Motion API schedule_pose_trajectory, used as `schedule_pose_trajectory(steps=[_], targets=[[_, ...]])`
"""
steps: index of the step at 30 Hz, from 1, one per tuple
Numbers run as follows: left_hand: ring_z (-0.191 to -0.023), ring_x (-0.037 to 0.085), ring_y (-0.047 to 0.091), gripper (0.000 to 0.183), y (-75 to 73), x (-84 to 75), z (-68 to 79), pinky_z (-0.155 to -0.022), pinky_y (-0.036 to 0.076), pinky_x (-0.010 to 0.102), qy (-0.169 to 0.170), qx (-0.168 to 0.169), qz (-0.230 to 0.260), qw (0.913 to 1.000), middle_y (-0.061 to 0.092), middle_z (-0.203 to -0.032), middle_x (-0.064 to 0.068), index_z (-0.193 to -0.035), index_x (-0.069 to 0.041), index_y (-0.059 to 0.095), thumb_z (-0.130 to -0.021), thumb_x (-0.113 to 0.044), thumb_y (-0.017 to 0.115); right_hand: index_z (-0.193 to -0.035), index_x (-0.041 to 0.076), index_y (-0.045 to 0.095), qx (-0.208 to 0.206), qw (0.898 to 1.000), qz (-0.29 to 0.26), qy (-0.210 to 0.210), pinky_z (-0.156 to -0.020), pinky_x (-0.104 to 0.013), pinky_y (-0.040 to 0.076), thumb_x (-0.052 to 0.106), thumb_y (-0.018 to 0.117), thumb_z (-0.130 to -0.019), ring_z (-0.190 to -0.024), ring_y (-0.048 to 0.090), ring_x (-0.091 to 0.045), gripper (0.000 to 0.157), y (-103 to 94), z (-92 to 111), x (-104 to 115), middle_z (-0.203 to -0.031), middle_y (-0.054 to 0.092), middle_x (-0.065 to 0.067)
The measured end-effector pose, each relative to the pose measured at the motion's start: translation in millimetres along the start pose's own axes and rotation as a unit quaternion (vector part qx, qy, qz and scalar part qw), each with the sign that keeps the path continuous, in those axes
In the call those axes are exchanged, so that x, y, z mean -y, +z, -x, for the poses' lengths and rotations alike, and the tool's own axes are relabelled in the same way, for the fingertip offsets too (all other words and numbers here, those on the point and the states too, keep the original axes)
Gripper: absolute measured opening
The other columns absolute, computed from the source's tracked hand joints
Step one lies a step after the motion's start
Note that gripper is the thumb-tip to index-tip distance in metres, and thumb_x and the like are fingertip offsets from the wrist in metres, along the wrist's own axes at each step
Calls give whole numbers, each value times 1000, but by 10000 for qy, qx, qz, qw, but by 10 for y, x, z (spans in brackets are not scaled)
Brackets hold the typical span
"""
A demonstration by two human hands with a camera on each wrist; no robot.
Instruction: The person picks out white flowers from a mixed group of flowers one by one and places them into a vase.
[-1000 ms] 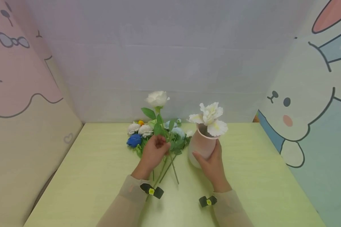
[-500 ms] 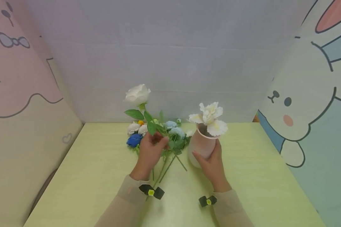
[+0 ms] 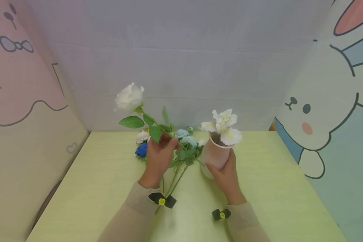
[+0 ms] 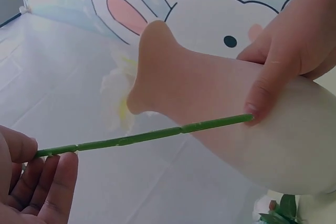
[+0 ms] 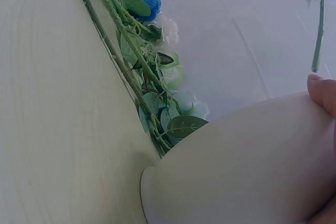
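Note:
My left hand (image 3: 157, 159) pinches the green stem (image 4: 128, 140) of a white artificial rose (image 3: 129, 98). The bloom tilts up to the left, and its leaves spread above my fingers. In the left wrist view, the stem's bare lower end points across the front of a pale pink vase (image 4: 210, 95), close to my right thumb. My right hand (image 3: 228, 179) grips this vase (image 3: 213, 156) around its right side. A white iris-like flower (image 3: 225, 125) stands in the vase's mouth; most of its stem is hidden inside.
Several artificial flowers lie on the pale yellow-green table (image 3: 109, 188) behind my left hand. Among them are a blue flower (image 3: 141, 150) and light blue blooms (image 3: 188, 141). Their stems (image 5: 113, 51) reach toward the front. A pale cloth wall (image 3: 181, 67) rises at the back edge.
The white rose has swung left and upward as my left hand tilts it, so its stem end now points toward the vase. My right hand and the vase have stayed put.

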State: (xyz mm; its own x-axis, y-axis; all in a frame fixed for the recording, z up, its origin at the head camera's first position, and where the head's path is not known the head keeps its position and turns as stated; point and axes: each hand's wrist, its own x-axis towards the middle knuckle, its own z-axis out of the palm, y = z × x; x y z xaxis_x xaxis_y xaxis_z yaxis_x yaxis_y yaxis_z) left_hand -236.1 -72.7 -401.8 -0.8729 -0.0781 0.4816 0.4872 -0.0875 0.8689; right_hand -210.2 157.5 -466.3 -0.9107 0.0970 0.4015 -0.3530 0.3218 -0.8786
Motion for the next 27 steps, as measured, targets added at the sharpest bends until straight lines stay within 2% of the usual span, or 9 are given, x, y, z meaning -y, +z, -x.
schedule_pose_trajectory(steps=[6,12,16,20,23,27], targets=[[-79,23,69,14,39,-136,-86,-80,60,47,107,-82,299,9995,56,-89,12,-101,-1,54,-99,-3,67,-162,11,19,-30,10000,22,5,-105,-55,36,13,85,-85,-126,46,-33,102,29,-28,-349,-147,37,-19],[-83,27,68,14,103,-245,-160,-80,60,49,171,-50,618,9979,56,-92,11,-107,-4,56,-99,-2,67,-162,14,20,-83,9999,60,-41,-107,-52,35,18,86,-85,-128,45,-29,102,27,-35,-427,-149,37,-15],[-82,27,67,17,139,-300,-217,-79,60,49,473,-65,858,9952,57,-92,12,-114,1,55,-99,2,64,-162,10,19,-89,10000,27,8,-108,-55,34,13,85,-84,-130,44,-35,102,28,-28,-348,-150,35,-21],[-82,27,66,23,136,-348,-272,-77,61,48,710,-183,1017,9921,58,-93,13,-118,6,53,-98,5,64,-160,1,18,-28,10000,3,66,-107,-58,34,7,83,-85,-129,43,-41,100,8,4,-107,-149,34,-28],[-83,28,66,23,119,-379,-307,-77,61,46,802,-312,1037,9909,58,-95,15,-118,3,54,-97,6,64,-159,-2,18,22,9999,54,111,-106,-58,35,6,82,-86,-129,44,-41,98,-14,19,43,-148,34,-28],[-83,30,67,24,97,-392,-343,-77,61,46,902,-471,1060,9892,59,-97,16,-120,1,54,-98,5,64,-159,-2,18,18,9999,76,113,-106,-58,36,7,82,-86,-129,44,-42,98,-23,21,72,-148,34,-28]])
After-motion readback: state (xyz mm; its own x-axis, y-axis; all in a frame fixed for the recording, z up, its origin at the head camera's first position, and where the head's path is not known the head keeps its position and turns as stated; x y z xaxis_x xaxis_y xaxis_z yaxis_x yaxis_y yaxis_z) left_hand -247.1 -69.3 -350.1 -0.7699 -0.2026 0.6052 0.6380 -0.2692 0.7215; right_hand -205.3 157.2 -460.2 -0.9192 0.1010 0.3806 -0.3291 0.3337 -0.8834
